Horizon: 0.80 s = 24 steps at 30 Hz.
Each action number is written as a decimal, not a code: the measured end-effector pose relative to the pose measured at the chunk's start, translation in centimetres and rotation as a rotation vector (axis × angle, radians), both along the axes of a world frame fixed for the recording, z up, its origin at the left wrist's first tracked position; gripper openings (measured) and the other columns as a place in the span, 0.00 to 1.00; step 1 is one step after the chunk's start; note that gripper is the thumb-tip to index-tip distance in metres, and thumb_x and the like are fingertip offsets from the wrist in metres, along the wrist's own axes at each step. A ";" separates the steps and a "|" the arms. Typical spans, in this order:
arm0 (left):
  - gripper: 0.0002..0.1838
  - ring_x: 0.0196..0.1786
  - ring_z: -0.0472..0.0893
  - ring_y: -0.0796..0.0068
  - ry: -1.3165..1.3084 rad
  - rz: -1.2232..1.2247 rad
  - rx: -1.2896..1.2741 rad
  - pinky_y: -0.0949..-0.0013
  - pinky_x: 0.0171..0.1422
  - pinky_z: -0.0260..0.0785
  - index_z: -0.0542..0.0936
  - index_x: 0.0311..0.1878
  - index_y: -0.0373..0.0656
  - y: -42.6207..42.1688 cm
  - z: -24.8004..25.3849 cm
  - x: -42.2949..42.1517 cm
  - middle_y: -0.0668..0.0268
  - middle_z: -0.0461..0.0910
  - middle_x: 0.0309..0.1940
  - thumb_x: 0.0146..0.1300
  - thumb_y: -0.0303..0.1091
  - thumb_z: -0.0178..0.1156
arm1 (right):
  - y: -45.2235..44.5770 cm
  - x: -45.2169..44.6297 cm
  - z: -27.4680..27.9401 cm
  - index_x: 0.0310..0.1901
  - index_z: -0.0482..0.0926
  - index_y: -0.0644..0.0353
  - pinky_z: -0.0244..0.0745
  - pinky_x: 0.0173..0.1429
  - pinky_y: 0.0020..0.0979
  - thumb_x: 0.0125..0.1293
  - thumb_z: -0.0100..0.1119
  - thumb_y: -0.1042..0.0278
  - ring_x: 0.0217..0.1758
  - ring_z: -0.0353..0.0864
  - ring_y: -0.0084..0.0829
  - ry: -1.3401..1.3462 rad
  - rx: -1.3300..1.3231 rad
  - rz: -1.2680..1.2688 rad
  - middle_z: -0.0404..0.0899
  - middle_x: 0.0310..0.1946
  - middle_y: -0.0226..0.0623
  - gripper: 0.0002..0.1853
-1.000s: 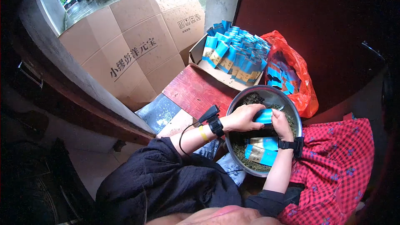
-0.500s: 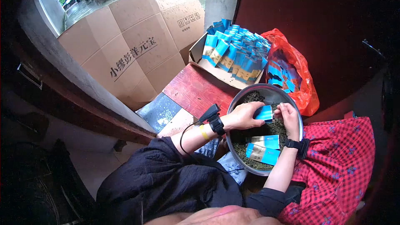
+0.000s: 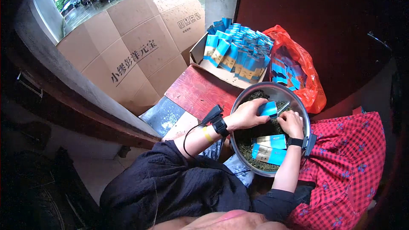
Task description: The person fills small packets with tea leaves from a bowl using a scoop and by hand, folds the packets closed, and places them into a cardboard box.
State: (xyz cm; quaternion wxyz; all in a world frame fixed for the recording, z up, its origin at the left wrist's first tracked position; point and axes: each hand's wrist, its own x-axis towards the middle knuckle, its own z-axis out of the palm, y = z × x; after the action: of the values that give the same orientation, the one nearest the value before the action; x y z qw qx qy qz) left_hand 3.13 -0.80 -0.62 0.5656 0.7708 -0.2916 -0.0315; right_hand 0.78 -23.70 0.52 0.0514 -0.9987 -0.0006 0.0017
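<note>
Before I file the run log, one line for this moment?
left hand: holding blue packet; right hand: beside it, grip unclear; bowl: leaves, more packets

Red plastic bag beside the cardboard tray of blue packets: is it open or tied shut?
Open. The red plastic bag has its mouth spread wide, and shiny blue-and-dark packets show inside.

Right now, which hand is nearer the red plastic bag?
Right. The right hand is over the metal bowl, left of and nearer us than the red plastic bag; the left hand, holding a blue packet, is farther left.
</note>
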 end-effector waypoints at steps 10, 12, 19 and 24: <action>0.30 0.52 0.79 0.68 0.054 0.067 0.002 0.66 0.58 0.70 0.74 0.57 0.33 -0.3 -0.5 0.3 0.54 0.80 0.49 0.54 0.39 0.69 | -1.7 1.3 -2.3 0.40 0.79 0.55 0.75 0.45 0.46 0.61 0.56 0.60 0.42 0.81 0.48 -0.257 0.236 0.003 0.83 0.37 0.44 0.11; 0.30 0.52 0.79 0.67 0.062 0.059 0.009 0.65 0.59 0.70 0.74 0.57 0.33 -0.6 -1.0 0.1 0.54 0.80 0.49 0.54 0.39 0.69 | -1.4 1.8 -2.8 0.46 0.78 0.53 0.75 0.47 0.46 0.62 0.56 0.58 0.45 0.81 0.47 -0.313 0.250 -0.090 0.83 0.40 0.43 0.14; 0.31 0.52 0.80 0.56 -0.039 0.069 0.014 0.61 0.57 0.71 0.73 0.56 0.34 -0.2 -1.2 0.5 0.47 0.79 0.47 0.54 0.43 0.67 | -0.3 3.3 -5.6 0.42 0.81 0.50 0.73 0.48 0.47 0.58 0.62 0.57 0.46 0.79 0.43 -0.320 -0.054 0.088 0.80 0.39 0.39 0.12; 0.31 0.51 0.80 0.54 0.025 0.039 0.037 0.60 0.56 0.71 0.73 0.58 0.35 0.0 0.0 -0.1 0.47 0.79 0.47 0.54 0.43 0.67 | -0.2 3.3 -4.6 0.41 0.79 0.51 0.72 0.47 0.47 0.57 0.63 0.63 0.44 0.79 0.45 -0.262 0.006 0.055 0.79 0.37 0.41 0.10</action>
State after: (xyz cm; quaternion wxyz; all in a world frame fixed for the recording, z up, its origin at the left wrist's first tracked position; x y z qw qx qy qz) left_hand 2.99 -0.76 -0.58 0.5555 0.7861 -0.2686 -0.0356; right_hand 4.04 -23.86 -4.05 0.0540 -0.9898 -0.0347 -0.1274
